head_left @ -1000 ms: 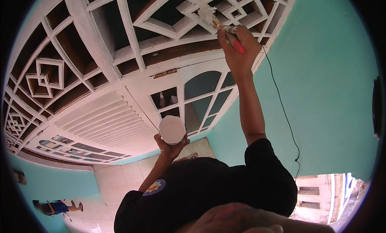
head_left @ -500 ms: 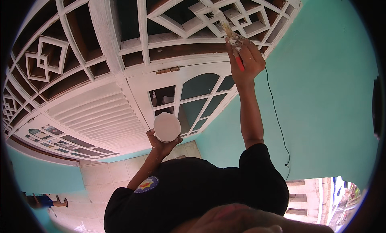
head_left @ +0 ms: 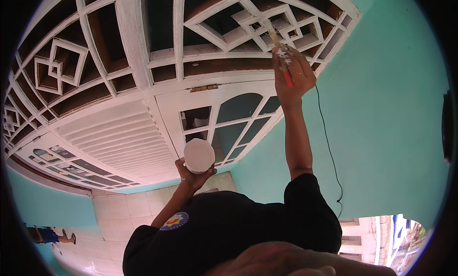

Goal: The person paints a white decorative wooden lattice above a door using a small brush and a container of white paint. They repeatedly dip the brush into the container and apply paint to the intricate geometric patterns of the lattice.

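My right hand [head_left: 295, 75], flecked with white paint, is raised high and closed around a paintbrush [head_left: 275, 36] with a red handle end. The bristles lie against or just in front of the white diamond-patterned lattice [head_left: 229, 38] above the window; exact contact I cannot make out. Lower down, my left hand [head_left: 194, 175] grips a round white paint container [head_left: 199, 154] from beneath and the side. Its pale round face shows; whether that is paint inside or the container's surface is hard to tell. Brown wood shows within the lattice openings.
Below the lattice is a white hinged window frame [head_left: 167, 102] with glass panes, beside a white louvred panel [head_left: 114, 133]. A turquoise wall [head_left: 381, 109] with a dangling black cable [head_left: 329, 138] stands at right. Another person's legs [head_left: 52, 235] show at far left above pale floor tiles [head_left: 129, 204].
The lattice and window have shifted slightly down and right in view. My right hand and the brush moved a little with them, and the container sits slightly lower. Both grips are unchanged.
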A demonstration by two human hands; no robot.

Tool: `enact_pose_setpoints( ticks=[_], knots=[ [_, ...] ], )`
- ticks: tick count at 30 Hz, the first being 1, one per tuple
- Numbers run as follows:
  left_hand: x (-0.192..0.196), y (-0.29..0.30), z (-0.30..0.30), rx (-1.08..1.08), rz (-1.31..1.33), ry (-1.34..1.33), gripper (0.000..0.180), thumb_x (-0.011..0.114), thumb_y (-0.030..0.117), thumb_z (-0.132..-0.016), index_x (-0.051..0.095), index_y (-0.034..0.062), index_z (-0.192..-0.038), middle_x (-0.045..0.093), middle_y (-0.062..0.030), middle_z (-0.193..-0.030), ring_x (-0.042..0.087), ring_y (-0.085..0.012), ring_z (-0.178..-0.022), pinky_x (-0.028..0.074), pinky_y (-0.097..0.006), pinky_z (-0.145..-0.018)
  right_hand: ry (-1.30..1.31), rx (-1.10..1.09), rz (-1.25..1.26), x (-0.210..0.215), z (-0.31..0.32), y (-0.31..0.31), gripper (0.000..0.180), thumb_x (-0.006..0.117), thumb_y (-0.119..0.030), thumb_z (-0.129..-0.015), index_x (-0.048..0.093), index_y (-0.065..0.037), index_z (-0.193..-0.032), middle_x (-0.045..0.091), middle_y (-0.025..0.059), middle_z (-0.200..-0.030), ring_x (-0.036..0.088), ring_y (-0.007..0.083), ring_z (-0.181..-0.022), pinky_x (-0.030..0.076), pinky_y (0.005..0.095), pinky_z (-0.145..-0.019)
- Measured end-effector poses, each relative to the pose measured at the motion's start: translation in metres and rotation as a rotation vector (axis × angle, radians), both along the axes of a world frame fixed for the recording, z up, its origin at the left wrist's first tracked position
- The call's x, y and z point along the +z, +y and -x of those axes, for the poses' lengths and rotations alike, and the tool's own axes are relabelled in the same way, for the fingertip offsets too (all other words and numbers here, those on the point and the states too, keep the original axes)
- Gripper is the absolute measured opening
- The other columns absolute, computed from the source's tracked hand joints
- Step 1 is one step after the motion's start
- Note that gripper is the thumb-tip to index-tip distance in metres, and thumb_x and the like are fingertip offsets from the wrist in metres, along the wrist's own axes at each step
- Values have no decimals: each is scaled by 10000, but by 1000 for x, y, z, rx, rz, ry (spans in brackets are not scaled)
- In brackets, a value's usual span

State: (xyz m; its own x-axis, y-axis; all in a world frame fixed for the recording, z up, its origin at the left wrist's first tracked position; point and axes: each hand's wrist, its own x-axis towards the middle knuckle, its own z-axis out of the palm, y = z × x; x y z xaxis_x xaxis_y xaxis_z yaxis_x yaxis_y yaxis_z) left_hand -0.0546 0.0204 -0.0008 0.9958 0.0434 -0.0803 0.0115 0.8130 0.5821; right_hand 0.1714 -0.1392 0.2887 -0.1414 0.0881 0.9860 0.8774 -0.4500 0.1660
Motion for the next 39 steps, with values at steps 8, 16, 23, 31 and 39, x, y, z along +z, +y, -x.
enact_pose_setpoints(
  ticks=[8,16,23,31,39],
  knots=[
    [-2,7,0,3,184,-70,357,715,162,-769,608,89,-1101,626,-36,-994,625,-183,-937,492,-380,-762,243,-42,-5,5,16,-5,152,806,-35,-810,661,9,-814,678,91,-757,618,137,-629,478,241,-583],
    [-11,-3,-3,53,151,92,617,401,538,-812,554,82,-1198,563,-131,-1070,591,-291,-982,448,-436,-733,543,0,106,3,17,3,182,829,-50,-794,664,23,-812,667,72,-737,576,96,-644,464,233,-604],
    [-7,2,-1,-7,252,70,643,426,554,-763,553,89,-1188,555,-136,-1062,582,-284,-976,427,-419,-756,418,102,8,1,17,-2,209,840,-47,-758,636,-3,-767,582,63,-644,534,141,-560,425,245,-534],
    [-12,3,-2,-4,60,-58,509,415,483,-845,556,121,-1174,537,-115,-1108,572,-274,-1000,443,-415,-812,359,186,75,-20,25,20,191,814,-48,-763,624,-24,-765,568,105,-676,515,209,-540,401,313,-501],
    [-3,2,5,72,-73,15,479,604,416,-827,565,142,-1218,602,-47,-1103,541,-223,-1091,440,-410,-830,514,124,-7,-29,7,-11,213,844,-65,-745,638,-10,-748,605,76,-674,536,169,-549,419,258,-532]
  ],
)
